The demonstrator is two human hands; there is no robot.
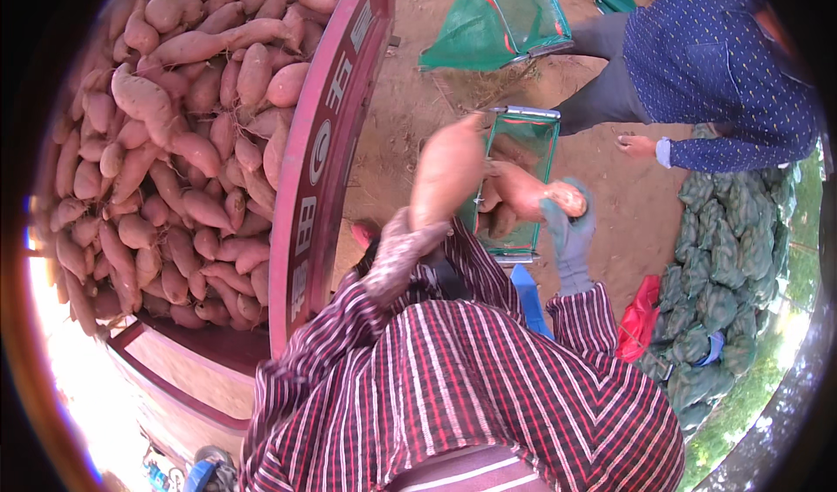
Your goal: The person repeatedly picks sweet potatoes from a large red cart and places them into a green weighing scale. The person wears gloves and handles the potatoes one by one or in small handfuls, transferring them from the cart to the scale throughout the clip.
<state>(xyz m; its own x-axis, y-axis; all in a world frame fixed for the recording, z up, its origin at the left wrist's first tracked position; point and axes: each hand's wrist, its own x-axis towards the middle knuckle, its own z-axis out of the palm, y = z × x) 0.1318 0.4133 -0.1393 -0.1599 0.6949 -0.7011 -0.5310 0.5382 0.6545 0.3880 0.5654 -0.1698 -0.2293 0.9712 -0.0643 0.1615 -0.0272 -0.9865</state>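
My left hand (418,230), in a patterned glove, grips the lower end of a large sweet potato (444,165), blurred by motion. My right hand (572,237), in a grey-green glove, holds another sweet potato (523,191) by its pale end, over an open green mesh bag (546,165). The bag is held open by metal bars at its two ends, and several sweet potatoes (502,220) lie inside it. To my left a big heap of sweet potatoes (196,152) fills a truck bed.
The red metal side panel (327,145) of the truck bed stands close on my left. A person (719,80) in a dotted blue shirt stands at the upper right by a second green mesh bag (484,21). Filled mesh bags (726,256) and a red bag (641,315) lie at right.
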